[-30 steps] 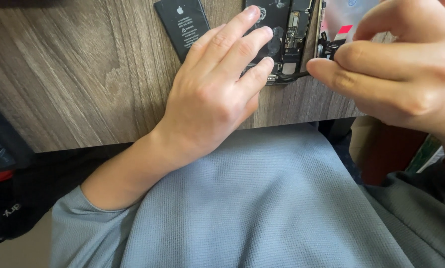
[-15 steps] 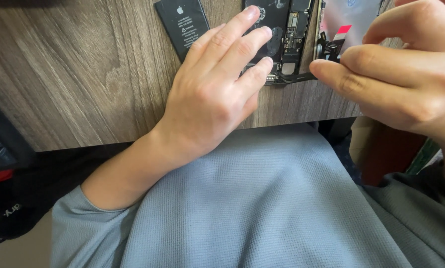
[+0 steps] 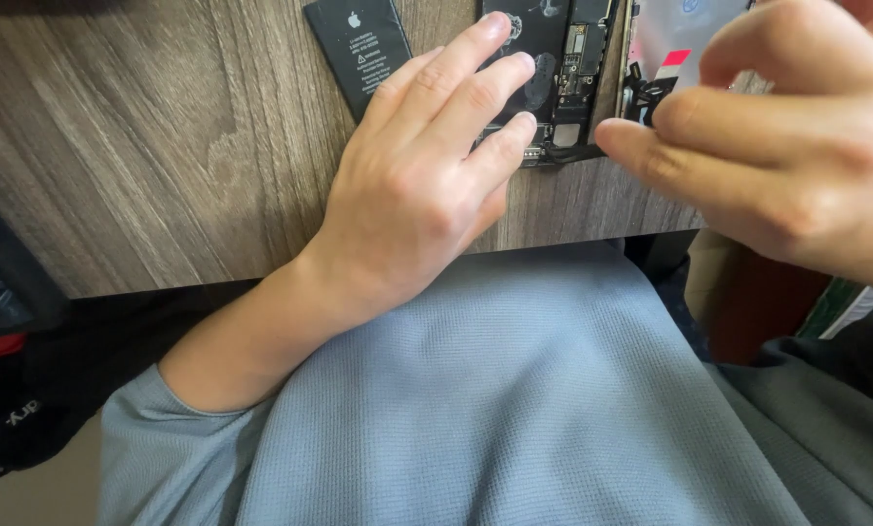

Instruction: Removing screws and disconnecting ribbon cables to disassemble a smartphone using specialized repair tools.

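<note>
My left hand (image 3: 412, 185) lies flat on the wooden table (image 3: 144, 146), its fingertips resting on an opened phone body (image 3: 563, 68) with bare circuit boards. A black phone battery (image 3: 359, 44) lies loose just left of those fingers. My right hand (image 3: 778, 146) hovers at the phone's right side, thumb and forefinger drawn close together beside a small black connector part (image 3: 643, 97). A lifted display panel (image 3: 685, 34) with a red tab stands behind that hand. Whether anything sits between the pinched fingers is hidden.
The table's front edge runs just under my left wrist, with my grey-blue sleeve and lap (image 3: 514, 409) below it. A dark bag (image 3: 8, 390) sits at the lower left, and something brown-red (image 3: 748, 302) lies under the table at right.
My right hand has shifted slightly up and toward the phone's right edge. My left hand has stayed in place on the phone.
</note>
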